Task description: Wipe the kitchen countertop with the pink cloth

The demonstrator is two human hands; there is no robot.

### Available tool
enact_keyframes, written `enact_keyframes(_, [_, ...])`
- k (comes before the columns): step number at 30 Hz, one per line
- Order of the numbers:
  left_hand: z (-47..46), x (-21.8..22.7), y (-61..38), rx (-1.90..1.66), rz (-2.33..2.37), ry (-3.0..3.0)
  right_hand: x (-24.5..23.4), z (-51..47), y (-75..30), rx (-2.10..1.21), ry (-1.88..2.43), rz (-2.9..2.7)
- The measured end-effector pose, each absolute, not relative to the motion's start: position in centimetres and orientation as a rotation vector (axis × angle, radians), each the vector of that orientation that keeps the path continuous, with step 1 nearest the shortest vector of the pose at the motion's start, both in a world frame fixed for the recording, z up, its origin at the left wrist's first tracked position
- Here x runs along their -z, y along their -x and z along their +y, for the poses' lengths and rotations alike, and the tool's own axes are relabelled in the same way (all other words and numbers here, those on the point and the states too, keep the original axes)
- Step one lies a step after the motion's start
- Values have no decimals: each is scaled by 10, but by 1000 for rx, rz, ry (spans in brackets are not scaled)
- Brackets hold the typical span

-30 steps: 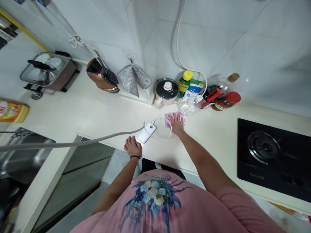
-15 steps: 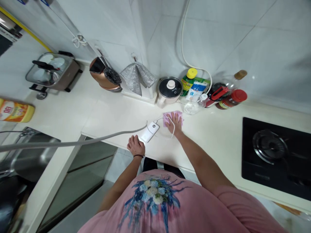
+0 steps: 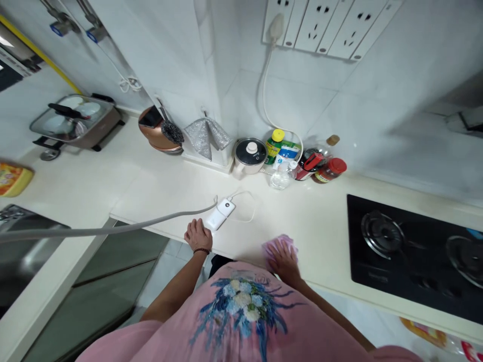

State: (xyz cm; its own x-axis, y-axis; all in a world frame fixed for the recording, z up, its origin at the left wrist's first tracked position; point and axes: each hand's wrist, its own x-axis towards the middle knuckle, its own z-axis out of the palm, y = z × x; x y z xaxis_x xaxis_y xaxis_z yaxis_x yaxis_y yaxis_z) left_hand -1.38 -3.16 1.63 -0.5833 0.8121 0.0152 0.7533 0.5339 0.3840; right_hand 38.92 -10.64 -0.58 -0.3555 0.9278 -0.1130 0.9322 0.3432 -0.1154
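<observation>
My right hand (image 3: pixel 284 259) lies over a pink cloth (image 3: pixel 293 243) near the counter's front edge, fingers spread on the cloth and pressing it to the surface. Further left, my left hand (image 3: pixel 198 235) rests on the edge of the white countertop (image 3: pixel 151 186), open and holding nothing. Just beside its fingers lies a white power bank (image 3: pixel 222 213). A thin white cable (image 3: pixel 252 201) loops out from the power bank's far end. A grey cord (image 3: pixel 143 221) crosses from the left to the power bank.
Along the wall stand a small lidded pot (image 3: pixel 249 153), a yellow-capped bottle (image 3: pixel 274 146), a clear bottle (image 3: pixel 281 178) and a red-lidded jar (image 3: pixel 330 171). A black gas stove (image 3: pixel 407 251) occupies the right. A sink (image 3: pixel 33 246) and an electric pan (image 3: pixel 75 123) are at left.
My right hand has drawn the pink cloth from beside the clear bottle towards my body and the counter's front edge. My left hand stays by the power bank. The view has shifted.
</observation>
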Motion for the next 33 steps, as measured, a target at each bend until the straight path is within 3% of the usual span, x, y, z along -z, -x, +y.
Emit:
enact_keyframes(4, [-32, -18, 13, -520, 2601, -1364, 15, -128, -444, 193, -2016, 2393])
enact_keyframes(9, [-32, -15, 14, -498, 2602, -1363, 17, -104, -422, 238, -2010, 2416])
enact_keyframes(26, [-33, -11, 15, -466, 2614, -1353, -16, 171, -229, 425, -1898, 2479])
enact_keyframes(33, [-33, -13, 15, -460, 2616, -1365, -24, 113, -208, 407, -1799, 2557])
